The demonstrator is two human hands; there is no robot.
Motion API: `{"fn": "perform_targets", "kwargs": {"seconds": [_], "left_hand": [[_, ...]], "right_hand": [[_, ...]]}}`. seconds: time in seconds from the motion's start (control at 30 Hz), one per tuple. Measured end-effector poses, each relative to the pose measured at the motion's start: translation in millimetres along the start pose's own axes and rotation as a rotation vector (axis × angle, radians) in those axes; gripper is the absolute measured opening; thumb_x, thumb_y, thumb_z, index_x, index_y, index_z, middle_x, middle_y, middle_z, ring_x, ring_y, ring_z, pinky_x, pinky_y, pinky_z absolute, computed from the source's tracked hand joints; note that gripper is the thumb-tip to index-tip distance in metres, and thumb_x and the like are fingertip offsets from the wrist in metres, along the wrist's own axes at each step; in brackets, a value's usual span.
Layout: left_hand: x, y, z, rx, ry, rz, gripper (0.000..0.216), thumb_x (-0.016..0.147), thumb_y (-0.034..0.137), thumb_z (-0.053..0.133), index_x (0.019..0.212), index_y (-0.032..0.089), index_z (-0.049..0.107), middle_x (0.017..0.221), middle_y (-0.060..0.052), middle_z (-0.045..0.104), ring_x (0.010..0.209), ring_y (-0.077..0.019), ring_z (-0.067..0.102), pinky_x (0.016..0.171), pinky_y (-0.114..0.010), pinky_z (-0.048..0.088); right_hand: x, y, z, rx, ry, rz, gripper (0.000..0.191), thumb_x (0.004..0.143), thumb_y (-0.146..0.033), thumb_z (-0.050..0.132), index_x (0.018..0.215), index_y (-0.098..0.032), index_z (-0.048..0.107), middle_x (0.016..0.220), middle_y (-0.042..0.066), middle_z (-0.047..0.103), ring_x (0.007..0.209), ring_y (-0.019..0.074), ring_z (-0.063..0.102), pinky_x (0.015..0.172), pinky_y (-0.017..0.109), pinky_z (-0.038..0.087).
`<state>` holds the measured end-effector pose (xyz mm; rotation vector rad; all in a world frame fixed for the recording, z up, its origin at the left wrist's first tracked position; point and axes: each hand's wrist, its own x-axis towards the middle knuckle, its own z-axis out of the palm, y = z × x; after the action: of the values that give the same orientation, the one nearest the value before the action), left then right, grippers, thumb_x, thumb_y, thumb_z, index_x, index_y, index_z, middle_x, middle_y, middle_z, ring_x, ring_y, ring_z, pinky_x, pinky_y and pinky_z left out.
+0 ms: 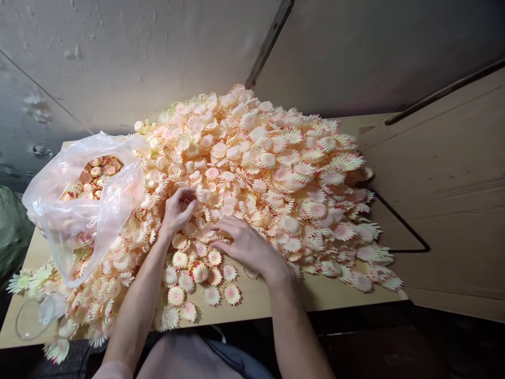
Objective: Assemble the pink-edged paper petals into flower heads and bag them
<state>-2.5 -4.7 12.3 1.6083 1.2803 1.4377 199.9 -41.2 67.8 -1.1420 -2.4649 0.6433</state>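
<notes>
A large heap of pale cream and pink artificial flower heads, with toothed petal edges, covers much of the table. My left hand is at the front of the heap, its fingers curled in toward the thumb. Whatever lies between those fingertips is too small to make out. Beside it, my right hand reaches in from the right, thumb and fingers apart, with nothing visible held between them. Below both hands, several loose flower heads with red-tipped edges lie spread on the tabletop.
A translucent plastic bag holding small yellow-red flower pieces stands at the left. A clear round container sits at the table's front left corner. Cardboard stands on the right, a grey wall behind.
</notes>
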Motion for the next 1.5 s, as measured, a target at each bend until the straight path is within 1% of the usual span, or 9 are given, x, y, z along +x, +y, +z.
{"fn": "perform_targets", "kwargs": {"seconds": [0.2,0.33,0.5,0.67,0.8,0.87,1.07,1.27,1.5], "left_hand": [[-2.6,2.5,-5.7,0.294,-0.343,0.134,0.022,0.067,0.008,0.059,0.087,0.019,0.063,0.088,-0.003,0.067,0.094,-0.0221,0.054,0.087,-0.034,0.045],[-3.1,-4.8,-2.0,0.314,-0.282,0.147,0.016,0.082,0.014,0.054,0.094,0.019,0.064,0.093,-0.006,0.067,0.094,-0.0209,0.055,0.082,-0.031,0.047],[-3.6,-16.2,2.4,0.219,-0.045,0.116,0.014,0.092,0.018,0.048,0.095,0.017,0.062,0.084,-0.004,0.067,0.074,-0.013,0.061,0.07,-0.023,0.047],[-1.1,-15.1,1.7,0.237,0.101,0.153,0.012,0.093,0.017,0.047,0.099,0.017,0.057,0.088,-0.005,0.063,0.08,-0.0134,0.06,0.075,-0.024,0.047],[0.1,-10.6,0.8,0.248,0.139,0.2,0.024,0.093,0.013,0.041,0.094,0.018,0.064,0.093,-0.007,0.06,0.086,-0.0149,0.059,0.08,-0.027,0.048],[-0.3,-7.7,0.6,0.232,0.155,0.186,0.023,0.092,0.014,0.045,0.093,0.018,0.068,0.092,-0.007,0.06,0.084,-0.0149,0.06,0.078,-0.027,0.049],[-1.5,-5.8,0.1,0.201,0.246,0.161,0.008,0.083,0.025,0.067,0.08,0.018,0.067,0.079,-0.003,0.065,0.075,-0.0142,0.061,0.073,-0.026,0.049],[-2.0,-11.2,0.7,0.113,0.251,0.08,0.02,0.085,0.029,0.065,0.1,0.018,0.059,0.093,-0.006,0.068,0.082,-0.0143,0.065,0.074,-0.025,0.05],[-4.1,-9.4,3.8,0.04,0.277,-0.061,0.026,0.09,0.039,0.057,0.103,0.017,0.059,0.07,0.001,0.062,0.056,-0.0086,0.051,0.054,-0.02,0.039]], "right_hand": [[-13.7,4.9,17.2,0.018,0.476,0.095,0.018,0.092,-0.019,0.054,0.098,-0.018,0.071,0.094,0.008,0.075,0.082,0.0196,0.071,0.078,0.034,0.057],[-16.7,5.7,12.0,0.072,0.694,0.202,0.028,0.093,-0.027,0.055,0.117,-0.017,0.065,0.103,0.012,0.074,0.085,0.0207,0.072,0.078,0.035,0.06],[-33.7,4.1,4.7,0.009,0.649,0.148,0.04,0.09,-0.027,0.06,0.129,-0.017,0.057,0.124,0.015,0.066,0.11,0.0258,0.065,0.092,0.044,0.056],[-40.9,-8.9,15.9,0.041,0.439,-0.028,0.014,0.09,-0.016,0.058,0.098,-0.018,0.069,0.092,0.008,0.073,0.088,0.0198,0.067,0.081,0.037,0.058],[-20.0,-20.1,40.5,-0.012,0.229,-0.186,0.032,0.092,-0.008,0.05,0.118,-0.019,0.064,0.112,0.009,0.071,0.108,0.0217,0.061,0.093,0.042,0.053],[-7.6,-20.5,50.3,-0.118,0.208,-0.189,0.037,0.09,-0.008,0.052,0.124,-0.018,0.062,0.115,0.009,0.07,0.112,0.0251,0.059,0.095,0.047,0.05],[8.2,-14.8,51.0,-0.083,0.474,-0.085,0.025,0.093,-0.013,0.05,0.11,-0.017,0.068,0.094,0.009,0.074,0.089,0.022,0.063,0.082,0.039,0.052],[1.2,-14.6,41.9,0.024,0.712,0.097,0.017,0.093,-0.027,0.054,0.091,-0.017,0.067,0.082,0.01,0.07,0.075,0.0197,0.064,0.071,0.032,0.052],[-7.6,-1.5,35.3,0.002,0.709,0.302,0.031,0.096,-0.038,0.046,0.081,-0.018,0.065,0.074,0.008,0.068,0.07,0.0196,0.062,0.069,0.032,0.049]]}}
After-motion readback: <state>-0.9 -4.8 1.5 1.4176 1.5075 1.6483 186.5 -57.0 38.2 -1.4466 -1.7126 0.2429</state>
